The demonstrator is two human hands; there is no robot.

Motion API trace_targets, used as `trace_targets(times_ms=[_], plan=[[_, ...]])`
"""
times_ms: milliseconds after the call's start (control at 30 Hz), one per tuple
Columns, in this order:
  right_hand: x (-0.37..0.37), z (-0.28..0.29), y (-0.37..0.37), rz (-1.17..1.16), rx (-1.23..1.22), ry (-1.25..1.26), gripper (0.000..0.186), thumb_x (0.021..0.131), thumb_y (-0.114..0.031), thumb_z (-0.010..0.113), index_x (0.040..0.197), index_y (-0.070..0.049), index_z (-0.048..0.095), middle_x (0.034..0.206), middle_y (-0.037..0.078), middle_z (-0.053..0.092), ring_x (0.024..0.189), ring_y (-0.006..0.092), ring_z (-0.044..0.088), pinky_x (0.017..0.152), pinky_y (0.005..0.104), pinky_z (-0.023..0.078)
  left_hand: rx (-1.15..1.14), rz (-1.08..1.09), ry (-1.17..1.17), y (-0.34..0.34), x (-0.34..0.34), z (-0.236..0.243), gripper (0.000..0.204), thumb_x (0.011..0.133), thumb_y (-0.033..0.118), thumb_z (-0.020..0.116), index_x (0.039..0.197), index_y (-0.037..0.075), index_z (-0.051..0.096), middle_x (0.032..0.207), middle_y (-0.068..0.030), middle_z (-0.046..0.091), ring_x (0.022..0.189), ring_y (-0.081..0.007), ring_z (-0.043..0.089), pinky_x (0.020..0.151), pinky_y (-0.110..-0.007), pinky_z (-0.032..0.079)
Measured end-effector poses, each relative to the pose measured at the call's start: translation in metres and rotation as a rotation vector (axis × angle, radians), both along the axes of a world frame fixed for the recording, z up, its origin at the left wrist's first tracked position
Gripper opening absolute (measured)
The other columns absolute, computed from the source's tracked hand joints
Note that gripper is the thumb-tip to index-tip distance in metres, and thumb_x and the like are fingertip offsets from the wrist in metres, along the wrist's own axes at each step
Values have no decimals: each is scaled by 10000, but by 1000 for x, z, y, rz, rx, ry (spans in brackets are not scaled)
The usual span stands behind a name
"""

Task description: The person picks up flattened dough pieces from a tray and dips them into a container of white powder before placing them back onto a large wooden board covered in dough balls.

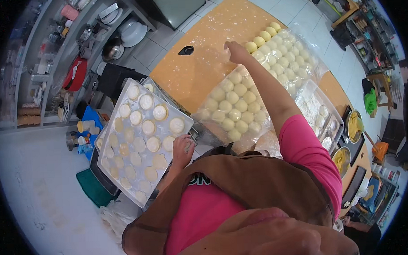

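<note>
The right hand [235, 52], fingers bent, is just beside five bare dough balls [265, 36] on one table [205, 31]; the left hand [183, 150] is at one tray [173, 109]. I can't tell whether either grips anything. The balls are smooth, pale yellow. Floury tabletop spreads leftward to its edge.

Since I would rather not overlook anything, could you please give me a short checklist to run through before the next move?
1. Left hand at the edge of the metal tray: ok.
2. Left hand's grip on that edge firm: cannot tell.
3. Right hand near the uncovered dough balls: ok.
4. Clear plastic over every dough ball: not ok, the far row is bare.
5. Dough discs lying flat on the tray: ok.
6. Flour in view at right: ok.
</note>
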State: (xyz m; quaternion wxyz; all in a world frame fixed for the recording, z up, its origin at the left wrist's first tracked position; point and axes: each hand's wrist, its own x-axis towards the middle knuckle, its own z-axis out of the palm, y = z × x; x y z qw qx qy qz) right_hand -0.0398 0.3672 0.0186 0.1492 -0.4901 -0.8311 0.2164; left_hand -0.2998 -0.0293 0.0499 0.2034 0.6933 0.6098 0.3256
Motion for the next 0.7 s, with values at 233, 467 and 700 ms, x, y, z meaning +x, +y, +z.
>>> trace_targets(times_ms=[233, 467, 700], plan=[[25, 98, -58, -110, 168, 361, 445, 672, 10, 635, 1092, -87, 526, 1054, 140, 543, 994, 330, 543, 857, 392, 457, -7, -77, -34, 9, 8, 0, 148, 751, 61, 661, 884, 75, 598, 1025, -137, 595, 1001, -319, 548, 875, -410, 406], [188, 95, -186, -586, 237, 351, 403, 638, -21, 642, 1035, -52, 582, 1049, 160, 582, 1041, 323, 542, 911, 374, 437, 6, -157, -24, 14, 16, 1, 132, 782, 72, 653, 897, 53, 592, 1060, -153, 579, 1027, -337, 524, 908, -425, 396], [311, -10, -302, -624, -356, -75, 569, 600, -170, 791, 1121, -66, 587, 1136, 200, 584, 1096, 342, 538, 925, 406, 451, 6, -275, -32, 18, 57, 17, 147, 768, 80, 667, 885, 40, 588, 1048, -150, 594, 1020, -337, 542, 906, -431, 408]])
